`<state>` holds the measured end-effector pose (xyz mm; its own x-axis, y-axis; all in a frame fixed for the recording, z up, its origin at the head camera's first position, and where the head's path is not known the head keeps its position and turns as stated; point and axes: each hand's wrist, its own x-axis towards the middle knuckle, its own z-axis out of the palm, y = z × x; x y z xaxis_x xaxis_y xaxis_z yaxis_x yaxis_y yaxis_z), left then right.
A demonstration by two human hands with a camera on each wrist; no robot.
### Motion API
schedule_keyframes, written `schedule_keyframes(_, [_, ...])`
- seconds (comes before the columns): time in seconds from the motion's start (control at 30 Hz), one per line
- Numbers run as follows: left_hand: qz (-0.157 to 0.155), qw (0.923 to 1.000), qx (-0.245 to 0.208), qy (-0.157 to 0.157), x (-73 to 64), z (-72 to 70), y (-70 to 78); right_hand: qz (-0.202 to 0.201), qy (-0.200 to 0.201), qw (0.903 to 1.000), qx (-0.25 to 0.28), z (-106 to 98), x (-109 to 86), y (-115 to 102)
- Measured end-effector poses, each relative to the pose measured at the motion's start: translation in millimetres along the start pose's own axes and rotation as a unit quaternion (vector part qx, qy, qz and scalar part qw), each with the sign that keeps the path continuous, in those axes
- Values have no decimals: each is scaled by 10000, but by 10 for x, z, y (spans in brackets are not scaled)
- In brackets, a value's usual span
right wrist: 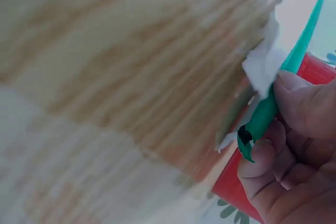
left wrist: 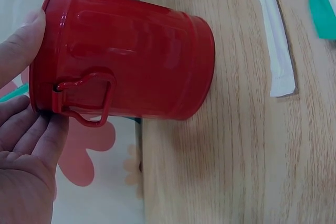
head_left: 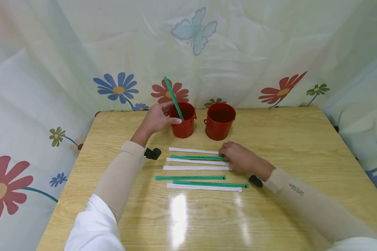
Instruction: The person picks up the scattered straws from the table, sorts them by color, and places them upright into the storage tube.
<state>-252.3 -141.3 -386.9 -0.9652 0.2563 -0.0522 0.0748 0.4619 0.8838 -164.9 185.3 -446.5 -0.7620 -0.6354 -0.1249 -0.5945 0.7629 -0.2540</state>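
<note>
My left hand [head_left: 158, 118] is at the left red bucket [head_left: 183, 130]; its thumb and fairly straight fingers touch the rim. In the left wrist view the bucket [left wrist: 131, 56] shows a wire handle folded against its side. A green wrapped straw [head_left: 172, 96] leans upright in that bucket, its lower end hidden inside. Over the row of straws, my right hand [head_left: 240, 158] pinches the right end of a green wrapped straw [head_left: 194, 157]. Close up, thumb and fingers grip this green straw [right wrist: 262, 116] beside a white paper wrapper [right wrist: 270, 51].
A second red bucket [head_left: 220, 127] stands right of the first. Several white wrapped straws [head_left: 204, 187] and green wrapped straws [head_left: 190, 177] lie crosswise on the wooden table [head_left: 138, 216]. Behind the table hangs a flowered curtain [head_left: 238, 45].
</note>
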Motion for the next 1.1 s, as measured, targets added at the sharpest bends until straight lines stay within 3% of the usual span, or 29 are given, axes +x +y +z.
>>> schedule_keyframes(0.33, [26,10000,17,-4,-5,8,7,82,89,9998,147,-116,-37,-9])
schedule_keyframes(0.63, [47,10000,73,18,3,0,7,-121,699,9965,441,-231,-72,-17])
schedule_keyframes(0.87, [-26,10000,-11,-8,-3,1,2,-556,1418,9858,715,-246,-78,-54])
schedule_keyframes(1.1, [-8,10000,27,-14,8,6,-2,-840,2021,9630,1573,-270,-72,-124])
